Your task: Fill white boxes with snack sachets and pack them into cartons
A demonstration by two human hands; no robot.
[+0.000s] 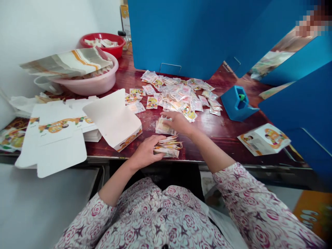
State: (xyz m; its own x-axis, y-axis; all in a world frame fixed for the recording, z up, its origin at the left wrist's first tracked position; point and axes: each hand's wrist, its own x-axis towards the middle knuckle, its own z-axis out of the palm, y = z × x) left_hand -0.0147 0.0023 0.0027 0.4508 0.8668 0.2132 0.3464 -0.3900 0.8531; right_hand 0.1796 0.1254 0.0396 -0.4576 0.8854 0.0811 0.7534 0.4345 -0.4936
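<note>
My left hand [145, 151] is closed around one side of a stack of small printed sachets [171, 145] near the table's front edge. Just beyond it, my right hand [181, 123] reaches over a few flat sachets [164, 128], its fingers stretched and apart. Whether the fingertips touch these sachets I cannot tell. A loose heap of sachets [178, 95] spreads behind both hands, some with a yellow cartoon print. To the left of my left hand, a white carton [111, 117] stands with its lid raised.
Flattened cartons [62, 141] lie at the left, partly over the edge. Behind them are a pink basin [103, 81] with a striped cloth [77, 62] and a red basin [119, 48]. A blue holder [230, 105] and a closed carton [264, 139] stand right. Blue dividers [178, 38] border the table.
</note>
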